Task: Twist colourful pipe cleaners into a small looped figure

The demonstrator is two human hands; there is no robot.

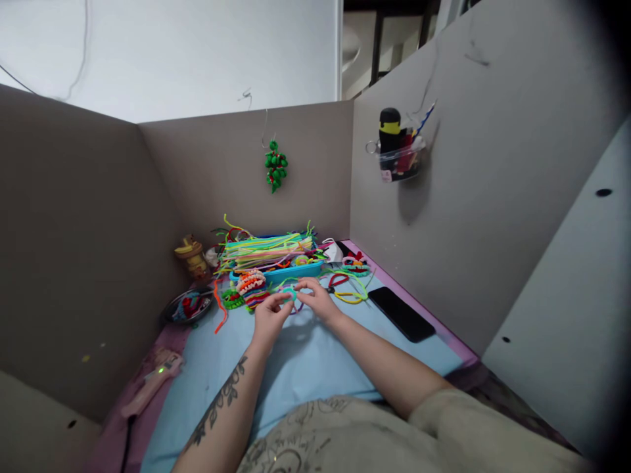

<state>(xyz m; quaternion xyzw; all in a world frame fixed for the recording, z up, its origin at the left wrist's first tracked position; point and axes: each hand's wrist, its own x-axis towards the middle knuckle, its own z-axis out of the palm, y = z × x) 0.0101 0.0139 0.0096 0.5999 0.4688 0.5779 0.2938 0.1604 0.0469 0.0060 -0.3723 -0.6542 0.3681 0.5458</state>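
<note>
Both hands meet near the middle of the light blue surface (pixel 315 368), just in front of a heap of craft material; the left hand (pixel 269 320) and the right hand (pixel 318 299) hold between them a small teal pipe-cleaner piece (pixel 290 293), the fingers (pixel 282 301) of the left pinched together on its near side and those of the right closed on its far side, so the piece sits just above the surface between the two sets of fingertips; its exact shape is too small to tell. Directly behind the hands lies a blue tray (pixel 296 270) piled with a bundle of neon pipe cleaners (pixel 266 249), and beside it, to the left, a stack of coiled finished pieces (pixel 250 284) in pink, orange and green; loose yellow and green loops (pixel 351 292) lie to the right of the hands. A black phone (pixel 401 314) rests flat near the right edge, well apart from the hands; a pink glue gun (pixel 152 382) lies at the left edge, and a shallow metal dish (pixel 188 306) with coloured bits sits beyond it. A green beaded ornament (pixel 275 165) hangs on the back cardboard wall (pixel 207 177); a clear holder (pixel 400 157) with a black bottle is fixed to the right wall.
</note>
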